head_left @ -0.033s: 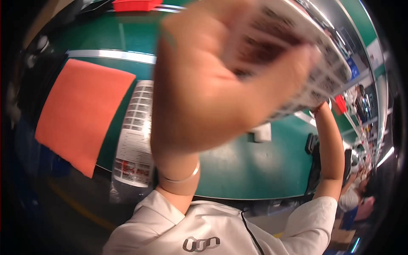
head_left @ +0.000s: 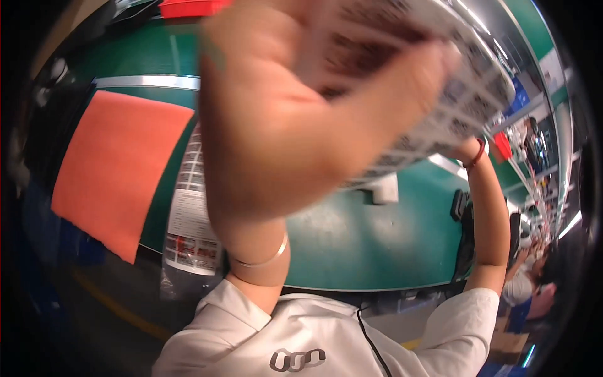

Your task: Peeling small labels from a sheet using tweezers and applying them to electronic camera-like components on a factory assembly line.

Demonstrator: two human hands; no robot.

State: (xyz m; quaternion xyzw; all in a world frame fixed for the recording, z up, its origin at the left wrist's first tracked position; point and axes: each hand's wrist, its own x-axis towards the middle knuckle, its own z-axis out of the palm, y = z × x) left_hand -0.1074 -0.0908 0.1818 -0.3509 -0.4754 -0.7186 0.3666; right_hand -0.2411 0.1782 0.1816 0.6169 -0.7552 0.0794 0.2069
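Observation:
A white pack of printed label sheets (head_left: pixel 471 103), covered in a grid of dark print, is raised above the bench close before me. My left hand (head_left: pixel 270 125) looms large and blurred at its near side. The thumb lies across the printed face; the finger ends are cut off by the top edge. At the lower right edge of the pack, my right hand (head_left: pixel 466 151) grips it from behind, its fingers hidden. Beside my left forearm, a similar clear bag of label sheets (head_left: pixel 191 220) lies on the bench, partly covered by the arm.
An orange sheet (head_left: pixel 119 169) lies on the left of the green bench (head_left: pixel 352 251). A small white block (head_left: pixel 384 188) sits under the raised pack. Dark items (head_left: pixel 461 207) stand near my right forearm. A red bin (head_left: pixel 195 6) is at the far left; another person (head_left: pixel 521 286) sits at right.
My left hand has shifted a little to the left and the raised pack with it. More of the right wrist now shows below the pack.

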